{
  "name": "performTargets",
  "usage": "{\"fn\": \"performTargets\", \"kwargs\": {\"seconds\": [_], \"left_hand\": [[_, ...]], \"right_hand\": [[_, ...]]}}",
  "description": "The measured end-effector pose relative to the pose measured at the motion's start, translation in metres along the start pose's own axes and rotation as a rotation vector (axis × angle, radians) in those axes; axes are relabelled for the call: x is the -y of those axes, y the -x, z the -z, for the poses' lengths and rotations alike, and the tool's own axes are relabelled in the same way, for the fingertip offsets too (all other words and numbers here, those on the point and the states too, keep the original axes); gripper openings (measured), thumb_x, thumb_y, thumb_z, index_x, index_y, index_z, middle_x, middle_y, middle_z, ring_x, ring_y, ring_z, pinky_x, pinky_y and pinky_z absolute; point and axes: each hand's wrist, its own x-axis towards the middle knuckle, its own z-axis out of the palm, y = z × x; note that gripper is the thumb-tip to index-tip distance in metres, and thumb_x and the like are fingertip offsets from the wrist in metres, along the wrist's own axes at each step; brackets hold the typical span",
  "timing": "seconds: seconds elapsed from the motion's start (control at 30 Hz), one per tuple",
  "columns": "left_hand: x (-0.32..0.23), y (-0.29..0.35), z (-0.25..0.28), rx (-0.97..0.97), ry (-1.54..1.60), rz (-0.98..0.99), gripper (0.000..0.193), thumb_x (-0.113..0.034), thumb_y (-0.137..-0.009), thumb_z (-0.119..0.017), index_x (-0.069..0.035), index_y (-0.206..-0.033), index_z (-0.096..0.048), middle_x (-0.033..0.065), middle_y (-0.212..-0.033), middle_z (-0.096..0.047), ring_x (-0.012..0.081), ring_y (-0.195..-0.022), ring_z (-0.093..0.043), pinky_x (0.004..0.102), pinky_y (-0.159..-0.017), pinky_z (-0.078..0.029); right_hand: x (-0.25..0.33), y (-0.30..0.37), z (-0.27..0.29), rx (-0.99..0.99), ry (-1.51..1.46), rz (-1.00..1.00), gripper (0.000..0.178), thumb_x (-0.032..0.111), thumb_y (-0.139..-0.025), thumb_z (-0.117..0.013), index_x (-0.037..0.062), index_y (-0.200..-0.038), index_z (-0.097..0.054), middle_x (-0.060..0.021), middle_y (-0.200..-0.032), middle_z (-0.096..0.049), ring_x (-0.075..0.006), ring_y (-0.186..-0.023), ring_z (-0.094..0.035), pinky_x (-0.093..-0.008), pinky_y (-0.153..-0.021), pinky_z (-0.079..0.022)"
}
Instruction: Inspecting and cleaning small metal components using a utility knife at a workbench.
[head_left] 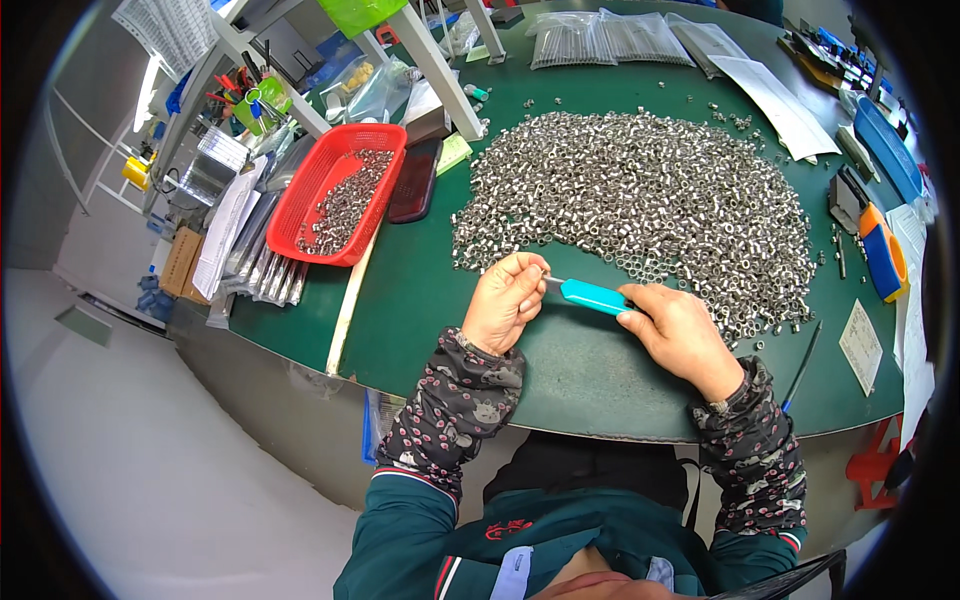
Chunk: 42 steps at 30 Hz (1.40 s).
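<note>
My right hand [682,332] is closed round a teal-handled utility knife [594,296], its narrow grey end pointing left. My left hand [508,302] pinches thumb and forefinger together on what looks like a small metal ring [545,273], mostly hidden by the fingertips. The knife's tip meets or nearly meets that pinch; contact is too small to tell. Just beyond both hands spreads a wide heap of short, shiny metal rings [640,190] on the green tabletop [590,385].
A red plastic basket [286,222] with more metal pieces stands at left, beside a dark phone [415,181]. Plastic bags of metal rods [570,40] lie at the far edge. On the right are an orange-and-blue object [884,255], a pen [803,366] and a blue tray [888,150].
</note>
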Motion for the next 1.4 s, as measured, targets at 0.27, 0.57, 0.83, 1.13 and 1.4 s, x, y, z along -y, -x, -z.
{"fn": "performTargets", "kwargs": {"seconds": [0.27,0.57,0.83,1.13,1.4], "left_hand": [[0.0019,-0.0007,0.0006,-0.015,-0.02,0.007,0.012,-0.013,-0.088,-0.051,-0.002,-0.092,-0.052,-0.0009,-0.066,-0.049,0.0013,-0.046,-0.036,0.0136,-0.038,-0.025],[0.0039,-0.0018,0.0017,0.005,-0.025,-0.001,0.013,-0.015,-0.088,-0.051,-0.002,-0.09,-0.052,-0.0013,-0.065,-0.048,0.0013,-0.045,-0.034,0.0142,-0.038,-0.025],[0.0031,-0.0013,-0.0011,-0.043,-0.08,0.002,0.013,-0.016,-0.088,-0.051,-0.003,-0.088,-0.052,-0.0011,-0.063,-0.047,0.0011,-0.042,-0.033,0.0143,-0.037,-0.024],[0.004,-0.0015,-0.0015,-0.101,-0.175,0.001,0.014,-0.018,-0.088,-0.052,-0.005,-0.083,-0.052,-0.0019,-0.062,-0.046,0.0008,-0.042,-0.032,0.0142,-0.037,-0.025],[0.0026,-0.001,-0.0037,-0.131,-0.251,-0.002,0.017,-0.02,-0.088,-0.052,-0.007,-0.078,-0.051,-0.0032,-0.059,-0.044,0.0006,-0.042,-0.032,0.0146,-0.037,-0.024]], "right_hand": [[0.0002,-0.0002,-0.0012,-0.028,0.083,0.022,0.023,0.022,-0.079,-0.056,0.0061,-0.096,-0.055,-0.0122,-0.073,-0.055,-0.0306,-0.068,-0.056,-0.0406,-0.057,-0.044],[0.0006,-0.0002,-0.0034,-0.118,0.209,0.106,0.022,0.02,-0.076,-0.06,0.0075,-0.093,-0.053,-0.009,-0.067,-0.051,-0.027,-0.062,-0.056,-0.038,-0.054,-0.044],[0.0008,-0.0002,-0.0037,-0.183,0.268,0.165,0.024,0.017,-0.071,-0.064,0.0077,-0.09,-0.052,-0.0081,-0.066,-0.05,-0.0254,-0.059,-0.055,-0.0369,-0.051,-0.044],[0.002,-0.0003,-0.0029,-0.199,0.292,0.198,0.025,0.016,-0.07,-0.065,0.007,-0.09,-0.052,-0.008,-0.066,-0.05,-0.0249,-0.059,-0.055,-0.0365,-0.051,-0.043],[0.0017,0.0,-0.0025,-0.202,0.306,0.208,0.026,0.016,-0.07,-0.065,0.0068,-0.09,-0.052,-0.0082,-0.067,-0.049,-0.0253,-0.06,-0.054,-0.0367,-0.052,-0.043]]}}
